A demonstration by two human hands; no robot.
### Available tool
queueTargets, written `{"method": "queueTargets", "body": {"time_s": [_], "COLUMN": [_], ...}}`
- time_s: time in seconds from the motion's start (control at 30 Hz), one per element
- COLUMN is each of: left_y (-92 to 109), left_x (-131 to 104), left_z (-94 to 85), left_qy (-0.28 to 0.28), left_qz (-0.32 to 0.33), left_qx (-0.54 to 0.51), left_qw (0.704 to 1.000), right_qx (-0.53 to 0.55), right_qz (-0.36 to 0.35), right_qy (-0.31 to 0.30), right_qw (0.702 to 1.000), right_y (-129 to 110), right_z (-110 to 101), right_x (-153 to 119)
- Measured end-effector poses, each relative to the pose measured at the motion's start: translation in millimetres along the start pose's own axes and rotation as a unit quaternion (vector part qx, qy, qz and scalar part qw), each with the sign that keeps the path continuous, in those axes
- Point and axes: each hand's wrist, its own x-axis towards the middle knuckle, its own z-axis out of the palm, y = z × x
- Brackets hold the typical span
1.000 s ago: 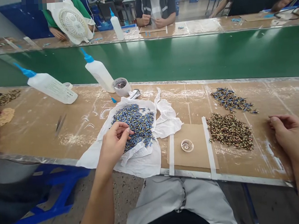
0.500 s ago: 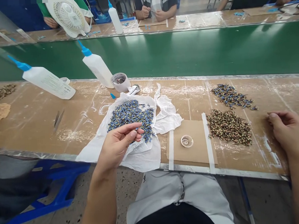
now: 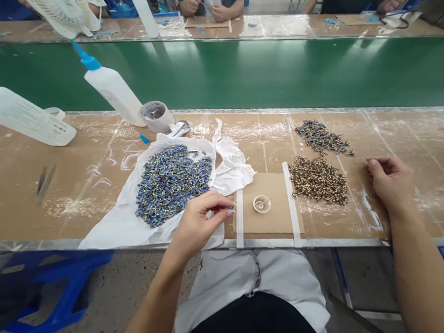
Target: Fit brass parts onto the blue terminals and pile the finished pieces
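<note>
The left grip (image 3: 201, 220) has moved right, a tiny blue piece (image 3: 230, 208) pinched at its tip.

From the left hand (image 3: 199, 221), a low path runs to the small round clear plastic cup (image 3: 262, 212) over flat brown cardboard (image 3: 275, 226). Beyond, a mound of brown-and-gold small parts (image 3: 318, 180) blocks the bench-level route to the right hand (image 3: 392, 182). Bare brown bench (image 3: 273, 140) opens behind the cardboard, bounded on the left by crumpled white cloth (image 3: 231, 166).
</note>
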Motion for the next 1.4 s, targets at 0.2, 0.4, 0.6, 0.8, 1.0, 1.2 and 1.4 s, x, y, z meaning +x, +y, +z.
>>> {"method": "queueTargets", "body": {"time_s": [0.2, 0.4, 0.6, 0.8, 1.0, 1.2, 1.4], "left_y": [-11.0, -16.5, -21.5, -23.7, -23.7, -23.6, -18.8], "left_x": [0.4, -0.4, 1.1, -4.8, -7.0, -7.2, -11.5], "left_z": [14.8, 21.4, 24.0, 24.4, 24.9, 23.5, 25.5], "left_qy": [-0.005, -0.018, -0.017, -0.007, 0.010, 0.062, 0.001], "left_qz": [-0.034, -0.085, -0.078, 0.004, -0.018, -0.047, 0.049], "left_qx": [-0.012, -0.084, -0.092, -0.038, -0.072, -0.151, -0.011], "left_qw": [0.999, 0.993, 0.992, 0.999, 0.997, 0.986, 0.999], "right_qx": [0.029, 0.060, 0.133, 0.164, 0.187, 0.178, 0.144], "right_qz": [0.023, 0.004, -0.128, -0.138, -0.098, -0.147, -0.237], "right_qy": [0.009, 0.143, 0.000, -0.285, -0.301, -0.319, -0.300], "right_qw": [0.999, 0.988, 0.983, 0.934, 0.930, 0.919, 0.913], "right_y": [-0.2, -34.7, -120.1, -171.5, -183.4, -189.9, -195.9], "right_z": [0.7, -14.5, -17.2, 24.2, 42.2, 40.1, 48.2], "right_x": [5.1, -36.2, -136.6, -180.1, -192.0, -186.2, -182.5]}}
